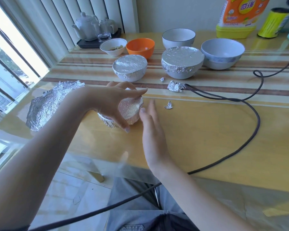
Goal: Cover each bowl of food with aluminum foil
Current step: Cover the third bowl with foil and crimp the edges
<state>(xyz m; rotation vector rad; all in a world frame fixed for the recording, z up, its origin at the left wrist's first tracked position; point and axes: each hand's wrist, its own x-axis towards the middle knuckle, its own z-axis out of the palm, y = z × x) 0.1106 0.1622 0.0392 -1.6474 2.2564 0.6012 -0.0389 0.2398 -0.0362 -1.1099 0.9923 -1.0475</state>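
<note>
My left hand (112,104) curls over a small foil-covered bowl (130,110) near the table's front left, fingers and thumb gripping its rim. My right hand (150,130) lies flat beside the bowl on its right, fingers straight, fingertips touching the foil edge. Behind stand two more foil-covered bowls, a small one (129,66) and a larger one (182,61). Uncovered bowls sit further back: a white one with food (113,46), an orange one (140,47), a dark-rimmed white one (178,38) and a pale blue one (222,53). A loose foil sheet (45,105) lies at the left.
Foil scraps (175,86) (168,105) lie mid-table. A dark cable (250,114) loops across the right side. A tea set on a black tray (93,29) stands at the back left; a detergent bottle (237,17) and a yellow roll (274,23) at the back right.
</note>
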